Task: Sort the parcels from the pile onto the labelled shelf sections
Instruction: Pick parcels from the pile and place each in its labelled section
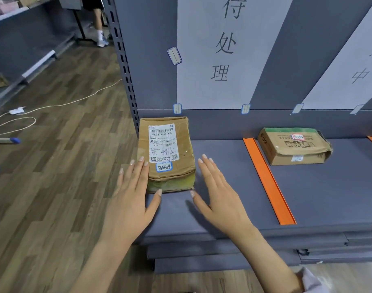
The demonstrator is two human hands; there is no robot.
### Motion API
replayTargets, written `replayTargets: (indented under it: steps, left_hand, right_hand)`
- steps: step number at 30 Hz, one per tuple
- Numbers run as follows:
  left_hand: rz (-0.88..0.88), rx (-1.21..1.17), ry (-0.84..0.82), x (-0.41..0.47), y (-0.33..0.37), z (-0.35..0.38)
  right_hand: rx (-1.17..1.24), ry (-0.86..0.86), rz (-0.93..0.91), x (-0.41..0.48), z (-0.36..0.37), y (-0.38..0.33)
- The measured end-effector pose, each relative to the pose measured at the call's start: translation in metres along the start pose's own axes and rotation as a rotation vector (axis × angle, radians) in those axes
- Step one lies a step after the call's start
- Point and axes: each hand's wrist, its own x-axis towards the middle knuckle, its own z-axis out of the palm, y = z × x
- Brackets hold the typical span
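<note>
Both hands are stretching forward over the shelf edge, the left hand (132, 199) and right hand (219, 193) each lying flat with fingers straight and spread, grasping nothing. Under and beyond them the grey shelf (318, 191) is spreading wide, and a white paper sign (223, 51) with large printed characters is hanging on the back panel beyond the fingertips. Between the two hands a brown cardboard parcel (172, 176) is sitting flat on the shelf. The left hand's fingers are lying along its left side and the thumb tip is sitting at its near corner, though whether they are touching it is unclear. The right hand is hovering just beside its right side. Well off to the right of the right hand, a second parcel (290, 146) is resting past an orange divider (268, 180). A shipping label (163, 142) and a small handwritten sticker (164, 167) are showing on top of the nearer parcel.
</note>
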Motion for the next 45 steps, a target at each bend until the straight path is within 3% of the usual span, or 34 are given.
replayTargets:
  steps: [6, 13, 24, 34, 45]
  left_hand:
    - [0.072, -0.021, 0.034, 0.013, 0.003, -0.014]
    - [0.225, -0.047, 0.069, 0.027, 0.028, -0.025]
    - [0.527, -0.178, 0.034, 0.041, 0.110, -0.024]
    - [0.718, -0.204, 0.002, 0.001, 0.231, -0.015]
    - [0.829, -0.279, -0.016, -0.067, 0.436, -0.001]
  right_hand:
    - [-0.076, 0.132, 0.146, -0.025, -0.017, 0.006]
    - [-0.244, 0.169, 0.323, -0.053, -0.038, 0.007]
    - [-0.488, 0.345, 0.614, -0.122, -0.088, 0.005]
    - [-0.506, 0.451, 0.782, -0.240, -0.149, 0.032]
    - [-0.423, 0.503, 0.896, -0.418, -0.249, 0.096]
